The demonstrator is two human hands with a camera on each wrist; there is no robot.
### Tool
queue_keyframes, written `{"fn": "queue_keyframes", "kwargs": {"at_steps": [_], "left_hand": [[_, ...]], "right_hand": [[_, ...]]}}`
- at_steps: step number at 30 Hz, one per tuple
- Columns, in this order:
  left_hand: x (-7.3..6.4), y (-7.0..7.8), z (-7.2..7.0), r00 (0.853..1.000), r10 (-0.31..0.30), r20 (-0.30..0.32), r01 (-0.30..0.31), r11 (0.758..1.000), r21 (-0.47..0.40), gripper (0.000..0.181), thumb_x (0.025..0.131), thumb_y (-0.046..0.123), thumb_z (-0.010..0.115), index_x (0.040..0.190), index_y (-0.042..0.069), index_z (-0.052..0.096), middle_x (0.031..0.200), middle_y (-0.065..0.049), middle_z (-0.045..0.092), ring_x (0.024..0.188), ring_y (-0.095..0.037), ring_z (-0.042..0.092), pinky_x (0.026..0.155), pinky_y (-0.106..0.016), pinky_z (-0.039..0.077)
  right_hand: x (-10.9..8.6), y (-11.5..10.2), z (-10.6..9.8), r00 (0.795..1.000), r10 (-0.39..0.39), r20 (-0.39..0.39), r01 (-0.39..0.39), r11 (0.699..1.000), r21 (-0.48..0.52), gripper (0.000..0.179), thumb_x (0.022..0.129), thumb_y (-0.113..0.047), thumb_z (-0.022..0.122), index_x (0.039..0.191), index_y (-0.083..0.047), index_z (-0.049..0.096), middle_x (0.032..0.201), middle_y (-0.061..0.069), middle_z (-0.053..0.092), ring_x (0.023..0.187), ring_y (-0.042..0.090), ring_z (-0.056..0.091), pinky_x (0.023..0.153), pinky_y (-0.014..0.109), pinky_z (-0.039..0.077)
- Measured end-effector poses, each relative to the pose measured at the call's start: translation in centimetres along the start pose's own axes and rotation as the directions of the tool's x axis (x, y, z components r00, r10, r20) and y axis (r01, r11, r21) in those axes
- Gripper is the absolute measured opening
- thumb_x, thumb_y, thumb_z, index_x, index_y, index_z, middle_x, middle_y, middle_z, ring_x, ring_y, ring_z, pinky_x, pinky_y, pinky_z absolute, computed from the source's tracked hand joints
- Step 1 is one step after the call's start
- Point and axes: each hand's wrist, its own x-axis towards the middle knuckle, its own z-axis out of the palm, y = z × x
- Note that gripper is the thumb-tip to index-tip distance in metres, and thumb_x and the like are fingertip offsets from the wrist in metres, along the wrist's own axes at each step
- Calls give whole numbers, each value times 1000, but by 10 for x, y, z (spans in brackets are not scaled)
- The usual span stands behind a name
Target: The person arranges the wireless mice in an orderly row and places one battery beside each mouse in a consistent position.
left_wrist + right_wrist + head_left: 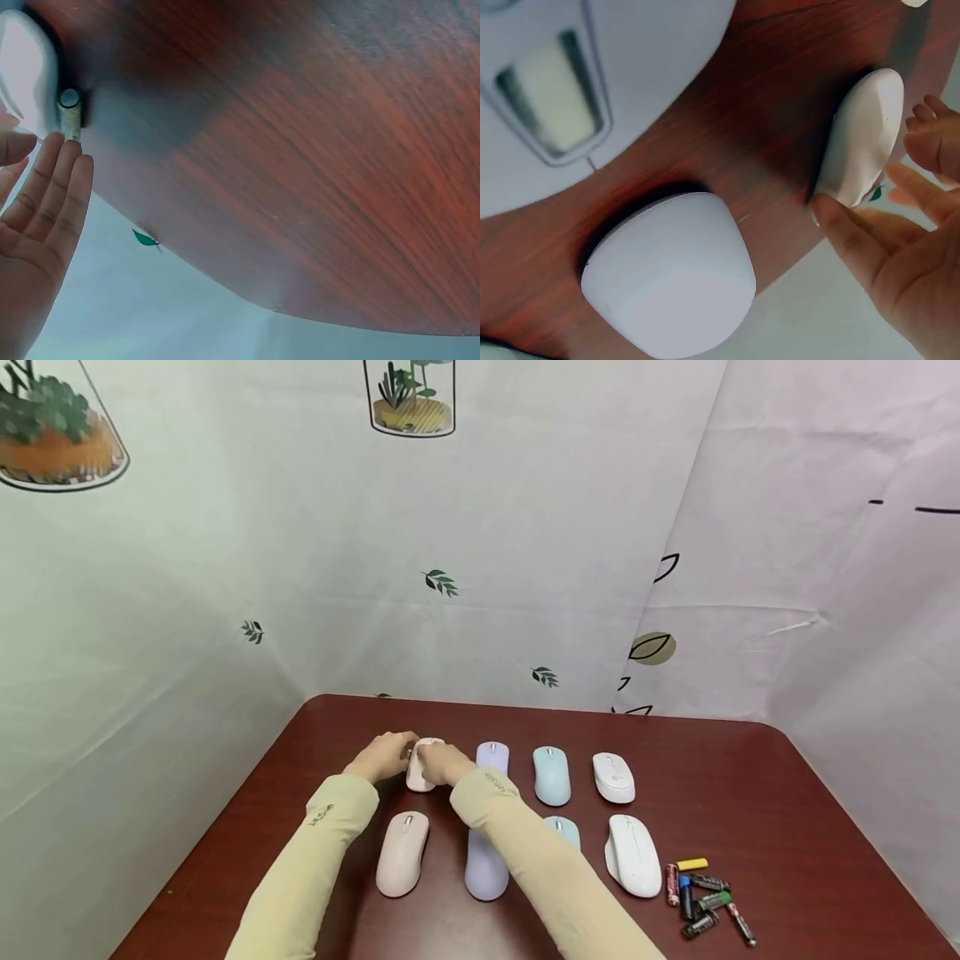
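Note:
At the far left of the table, both hands meet at a pale pink computer mouse (418,779). My left hand (384,754) is on its left side; in the left wrist view its fingers (66,184) are straight. Their tips reach a short pale cylinder like a battery (70,118), dark at its round end, beside the mouse (26,71). My right hand (446,764) comes over the mouse from the right and holds its front end. In the right wrist view, its fingertips (826,208) touch that end of the mouse (866,139). The hands partly cover the mouse.
A larger pink mouse (402,853) lies nearer me. To the right are two lilac mice (487,868), two light blue mice (552,777) and two white mice (633,856). Several loose batteries (708,902) lie near the right front. Patterned white cloth (487,527) hangs behind.

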Motion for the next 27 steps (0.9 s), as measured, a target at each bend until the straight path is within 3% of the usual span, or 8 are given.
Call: {"fn": "queue_keyframes", "kwargs": {"at_steps": [5, 12, 18, 27], "left_hand": [[1, 5, -1, 999, 12, -52, -11, 1000, 19, 28, 87, 4, 59, 114, 0, 63, 105, -17, 67, 94, -30, 64, 79, -41, 52], [-2, 11, -5, 993, 41, -109, -33, 997, 76, 24, 85, 3, 59, 107, 2, 67, 94, -12, 69, 82, -24, 65, 66, -36, 51], [-4, 17, -10, 991, 40, -127, -31, 997, 75, 21, 85, 5, 60, 105, 4, 68, 90, -9, 68, 78, -20, 62, 65, -34, 50], [-12, 22, -8, 988, 60, -144, -46, 994, 96, 23, 81, 13, 71, 103, 5, 68, 80, -6, 65, 69, -15, 58, 60, -31, 48]], "right_hand": [[-5, 5, -4, 998, 2, -62, -2, 1000, 3, 40, 92, -15, 56, 132, -12, 54, 130, 6, 59, 119, 21, 56, 94, 29, 47], [-12, 7, -15, 997, -12, -77, 9, 1000, -30, 34, 94, -19, 54, 127, -11, 59, 125, 4, 62, 112, 22, 60, 89, 31, 49], [-20, 12, -27, 991, -44, -123, 39, 998, -43, 27, 92, -18, 58, 118, -10, 63, 117, 3, 66, 105, 21, 64, 86, 31, 51], [-41, 27, -40, 959, -158, -236, 158, 987, -19, 13, 87, -6, 60, 98, -5, 67, 95, 7, 70, 74, 18, 64, 62, 26, 48]]}}
